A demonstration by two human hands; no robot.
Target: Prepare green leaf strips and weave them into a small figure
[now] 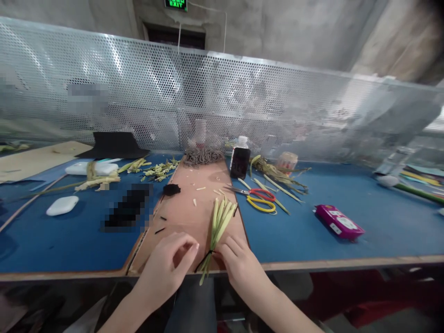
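Observation:
A bundle of pale green plant stalks (222,217) lies on the brown board in front of me, its lower end reaching the table's front edge. A thin black tie (208,254) goes round its lower part, with one end slanting down to the left. To the right, my right hand (237,261) is closed at the tie, fingertips pinched against the stalks where the tie runs to them. My left hand (169,261) is curled just left of the bundle, thumb and forefinger together in a pinch; anything between them is too small to make out.
Scissors (262,200) with red and yellow handles lie right of the board (187,212), near a dark bottle (240,159). A purple packet (338,222) is farther right. Left are a white case (62,206) and stalk scraps (161,170). Grey cord (203,157) is piled behind.

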